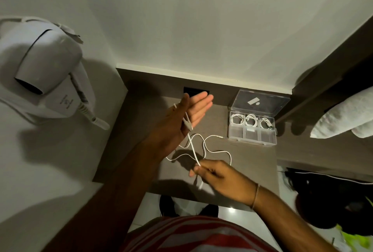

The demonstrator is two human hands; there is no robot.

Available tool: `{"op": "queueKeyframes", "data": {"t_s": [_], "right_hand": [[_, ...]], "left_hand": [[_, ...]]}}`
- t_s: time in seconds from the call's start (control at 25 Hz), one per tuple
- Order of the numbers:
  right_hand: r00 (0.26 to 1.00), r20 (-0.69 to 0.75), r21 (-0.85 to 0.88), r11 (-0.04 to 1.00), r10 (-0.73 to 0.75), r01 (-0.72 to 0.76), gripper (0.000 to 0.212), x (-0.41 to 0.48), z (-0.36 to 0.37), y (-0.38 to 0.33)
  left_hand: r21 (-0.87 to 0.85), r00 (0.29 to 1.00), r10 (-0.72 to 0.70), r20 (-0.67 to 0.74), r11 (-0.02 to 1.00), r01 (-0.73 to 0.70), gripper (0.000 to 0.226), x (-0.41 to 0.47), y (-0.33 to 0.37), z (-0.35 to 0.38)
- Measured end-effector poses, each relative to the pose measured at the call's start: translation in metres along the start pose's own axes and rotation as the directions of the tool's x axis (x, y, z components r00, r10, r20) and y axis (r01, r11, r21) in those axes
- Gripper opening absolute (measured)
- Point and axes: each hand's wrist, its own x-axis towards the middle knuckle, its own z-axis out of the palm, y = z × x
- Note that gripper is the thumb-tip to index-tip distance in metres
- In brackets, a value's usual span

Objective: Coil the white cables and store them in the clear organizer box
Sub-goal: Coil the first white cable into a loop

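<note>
White cable (193,147), diagonal, left hand (181,120) to right hand (220,178)

A white plastic wall-mounted hair dryer (46,66) hangs left of the dark brown wooden desk (252,167); a rolled white towel (343,118) lies right of it.

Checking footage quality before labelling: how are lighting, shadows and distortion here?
Head view: dim overall; hard hand shadows fall on the desk; wide-angle distortion bends the edges, stretching the hair dryer; the white cable near the right hand is slightly blurred.

Hotel room; wall-mounted hairdryer (46,70); rolled towel (343,120); built-in desk (252,161).
</note>
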Motion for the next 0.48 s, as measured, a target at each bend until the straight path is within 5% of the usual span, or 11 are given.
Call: {"op": "queueKeyframes", "data": {"t_s": [0.16,0.48], "right_hand": [[0.992,-0.008,-0.304,0.946,-0.124,0.115,0.027,-0.022,-0.047,-0.043],[0.932,-0.300,-0.181,0.972,-0.202,0.153,0.016,0.001,-0.146,-0.078]], "left_hand": [[0.413,0.997,-0.014,-0.078,0.910,0.045,0.044,0.000,-0.010,0.000],[0.577,0.990,-0.063,0.128,0.816,-0.023,0.072,-0.014,0.000,0.024]]}}
